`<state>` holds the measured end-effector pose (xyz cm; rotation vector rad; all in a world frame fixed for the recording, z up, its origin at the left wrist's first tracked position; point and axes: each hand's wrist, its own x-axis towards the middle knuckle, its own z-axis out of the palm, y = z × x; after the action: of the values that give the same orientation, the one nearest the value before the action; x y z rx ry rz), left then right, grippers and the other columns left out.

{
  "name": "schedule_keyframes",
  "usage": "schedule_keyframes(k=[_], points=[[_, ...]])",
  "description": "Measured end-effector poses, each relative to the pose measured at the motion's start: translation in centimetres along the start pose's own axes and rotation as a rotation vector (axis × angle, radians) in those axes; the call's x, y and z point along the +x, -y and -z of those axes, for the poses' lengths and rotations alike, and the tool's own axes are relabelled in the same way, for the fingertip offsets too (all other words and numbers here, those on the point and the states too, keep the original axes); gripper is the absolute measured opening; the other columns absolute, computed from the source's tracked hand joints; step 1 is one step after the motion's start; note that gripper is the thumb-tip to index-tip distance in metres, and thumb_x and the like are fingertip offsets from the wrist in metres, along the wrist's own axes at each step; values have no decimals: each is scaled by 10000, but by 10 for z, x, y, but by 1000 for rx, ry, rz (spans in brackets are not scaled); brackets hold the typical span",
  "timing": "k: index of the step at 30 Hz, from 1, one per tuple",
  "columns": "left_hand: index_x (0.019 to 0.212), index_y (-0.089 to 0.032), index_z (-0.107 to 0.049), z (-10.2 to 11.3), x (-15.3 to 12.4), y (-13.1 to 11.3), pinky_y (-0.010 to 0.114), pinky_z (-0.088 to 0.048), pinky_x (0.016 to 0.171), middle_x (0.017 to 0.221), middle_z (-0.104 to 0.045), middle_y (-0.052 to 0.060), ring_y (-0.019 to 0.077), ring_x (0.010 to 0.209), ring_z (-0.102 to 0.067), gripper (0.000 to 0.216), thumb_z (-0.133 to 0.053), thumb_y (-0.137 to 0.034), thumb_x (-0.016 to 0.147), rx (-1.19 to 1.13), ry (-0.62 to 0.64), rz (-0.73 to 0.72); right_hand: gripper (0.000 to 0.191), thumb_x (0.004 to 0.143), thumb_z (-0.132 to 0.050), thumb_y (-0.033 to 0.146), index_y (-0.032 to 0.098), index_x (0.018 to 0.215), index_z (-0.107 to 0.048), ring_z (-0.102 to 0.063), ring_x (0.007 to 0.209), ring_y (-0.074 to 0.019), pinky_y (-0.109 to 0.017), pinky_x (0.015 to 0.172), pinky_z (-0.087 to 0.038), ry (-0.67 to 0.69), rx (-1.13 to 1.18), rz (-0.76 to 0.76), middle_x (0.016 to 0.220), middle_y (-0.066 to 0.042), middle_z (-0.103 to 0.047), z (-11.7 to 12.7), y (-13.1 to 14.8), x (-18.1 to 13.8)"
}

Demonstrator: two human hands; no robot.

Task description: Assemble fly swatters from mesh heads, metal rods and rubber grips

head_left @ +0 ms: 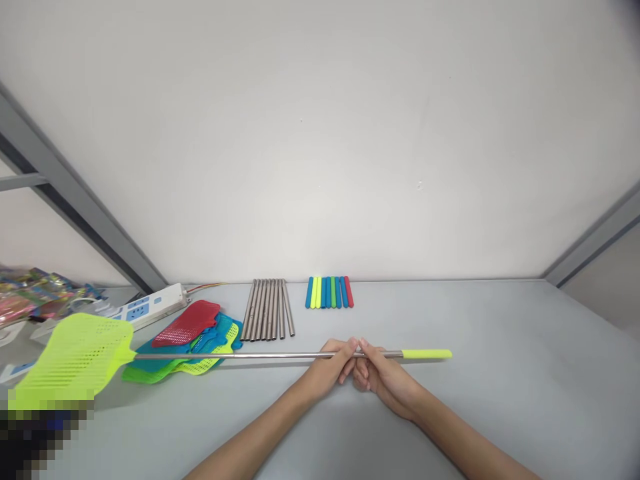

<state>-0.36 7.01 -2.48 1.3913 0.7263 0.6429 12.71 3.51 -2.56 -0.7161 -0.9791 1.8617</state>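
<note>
Keep the steel rod [270, 355] straight between two hands

The left hand [326, 371] and the right hand [389, 383] pinch the rod close together, above the worktop [500, 380]. From them, the yellow-green swatter head [75, 357] points to nine o'clock, the handle [427, 354] to three. I think any pull should follow the rod's line, without bending, and avoid the loose heads [187, 325] near nine.

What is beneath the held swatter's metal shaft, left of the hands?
The shaft crosses over piled swatter heads and grey tabletop; the thin strip directly behind it is covered.
</note>
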Motion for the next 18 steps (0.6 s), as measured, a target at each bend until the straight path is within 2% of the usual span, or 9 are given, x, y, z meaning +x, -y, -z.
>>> schedule_keyframes(k=[4, 6, 8, 10, 13, 18], points=[[468, -118, -514, 0, 0, -3, 193, -267, 388, 359, -457, -9, 102, 391, -478, 510, -359, -498, 773, 5, 18, 20, 514, 765, -315, 560, 151, 479, -441, -416, 578, -130, -256, 542, -271, -59, 57, -7, 504, -19, -423, -9, -3, 1], [512, -104, -548, 0, -1, -6, 196, -210, 370, 400, -516, 14, 85, 373, -439, 476, -383, -463, 778, 5, 25, 27, 496, 759, -347, 550, 154, 472, -432, -409, 574, -130, -254, 542, -273, -87, 63, -8, 488, -10, -400, -12, -4, 1], [525, -106, -556, -1, -2, -8, 202, -208, 382, 404, -514, 8, 74, 370, -397, 460, -372, -432, 792, 1, 18, 29, 479, 756, -375, 536, 158, 463, -410, -382, 533, -116, -253, 536, -272, -109, 73, -37, 472, 0, -389, -12, -3, 1], [479, -121, -522, -1, -3, -9, 207, -227, 403, 362, -442, -23, 68, 371, -351, 455, -366, -405, 799, -7, 2, 31, 463, 759, -391, 515, 165, 456, -373, -334, 474, -99, -252, 522, -266, -125, 97, -88, 437, 18, -360, -10, -3, 1], [394, -153, -391, 1, -4, -9, 213, -243, 425, 338, -317, -56, 66, 385, -311, 440, -388, -350, 788, -25, -21, 35, 440, 773, -398, 469, 176, 454, -322, -282, 425, -85, -255, 506, -255, -128, 127, -117, 403, 36, -329, -7, -4, 2], [391, -172, -332, 2, -3, -8, 220, -242, 412, 351, -271, -64, 68, 382, -291, 380, -392, -267, 754, -52, -25, 53, 400, 780, -426, 384, 182, 455, -308, -273, 411, -81, -257, 495, -246, -104, 136, -104, 396, 43, -317, -6, -6, 3]])
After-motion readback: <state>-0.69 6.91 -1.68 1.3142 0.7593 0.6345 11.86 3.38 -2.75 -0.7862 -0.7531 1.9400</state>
